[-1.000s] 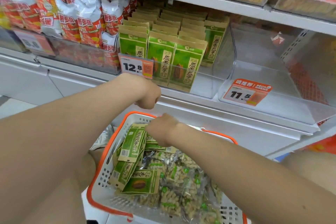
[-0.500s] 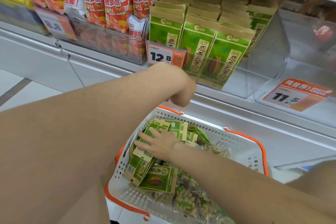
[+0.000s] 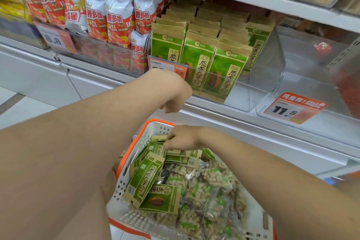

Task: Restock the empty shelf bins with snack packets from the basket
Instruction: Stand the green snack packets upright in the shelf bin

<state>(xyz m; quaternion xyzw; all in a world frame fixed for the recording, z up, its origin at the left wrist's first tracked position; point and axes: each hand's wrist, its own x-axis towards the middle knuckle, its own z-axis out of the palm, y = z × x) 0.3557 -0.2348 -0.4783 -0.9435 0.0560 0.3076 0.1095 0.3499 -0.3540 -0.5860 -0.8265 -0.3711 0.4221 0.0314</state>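
Green-and-tan packets point(image 3: 145, 177) printed 原香瓜子, one showing a striped sunflower seed, lie heaped in the far left part of the white, orange-rimmed basket point(image 3: 124, 183). Clear bags point(image 3: 206, 197) of pale, green-flecked snacks fill the rest of the basket.

The right hand point(image 3: 183, 138) reaches to the basket's far end, its fingers curled around the topmost packets of the heap. The left hand point(image 3: 175, 99) hangs above the basket's far rim, wrist bent, clenched in a loose fist with nothing seen in it.

Straight beyond the basket and higher up, a clear seed bin point(image 3: 270, 68) holds upright rows of shelved packets point(image 3: 196, 58) of the same kind, marked 洽洽 above 原香瓜子. Its orange price tag point(image 3: 169, 68) is half hidden behind the left wrist, so the figures cannot be read.

Beyond the basket to the right stands the empty bin point(image 3: 311, 84), also clear, with an orange tag point(image 3: 294, 109) reading 11.5 on its front lip.

Beyond the basket to the left, a third bin point(image 3: 101, 54) carries red-and-white bags point(image 3: 116, 15) with large Chinese lettering, and its blurred tag point(image 3: 56, 39) reads 8.8.
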